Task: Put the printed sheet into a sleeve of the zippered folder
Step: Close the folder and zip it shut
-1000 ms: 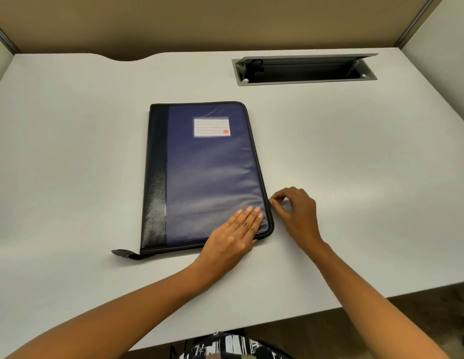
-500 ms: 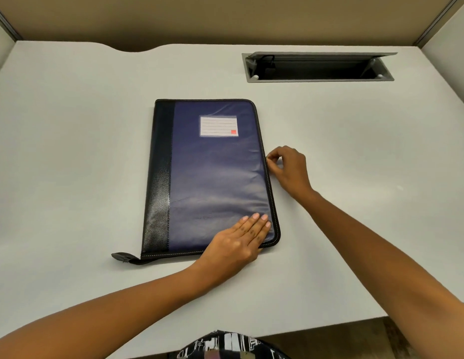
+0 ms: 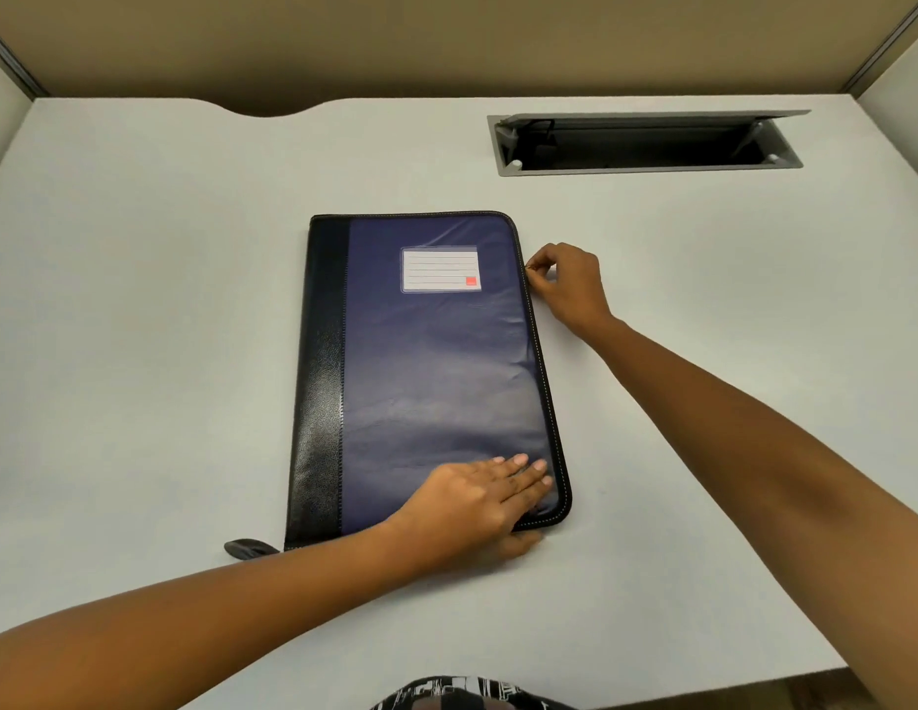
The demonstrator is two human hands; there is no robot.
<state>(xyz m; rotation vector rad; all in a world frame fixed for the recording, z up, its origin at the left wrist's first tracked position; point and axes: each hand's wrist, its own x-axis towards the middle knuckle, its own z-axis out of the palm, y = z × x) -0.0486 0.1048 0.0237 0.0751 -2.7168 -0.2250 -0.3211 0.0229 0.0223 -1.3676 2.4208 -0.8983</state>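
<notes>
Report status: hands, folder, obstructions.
Left hand flat on folder, near corner. Right hand pinching zipper pull, far right edge. Folder closed. Printed sheet not in view.

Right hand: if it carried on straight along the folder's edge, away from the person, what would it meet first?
The right hand pinches at the folder edge near its far corner. Beyond that corner the table looks bare; the cable hatch lies further off to the right, probably outside the line.

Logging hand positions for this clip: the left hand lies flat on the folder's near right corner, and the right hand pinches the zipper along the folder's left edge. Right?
Not quite. In the head view the right hand pinches at the folder's right edge, near the far corner, not the left. The left hand does lie flat on the near right corner.
</notes>
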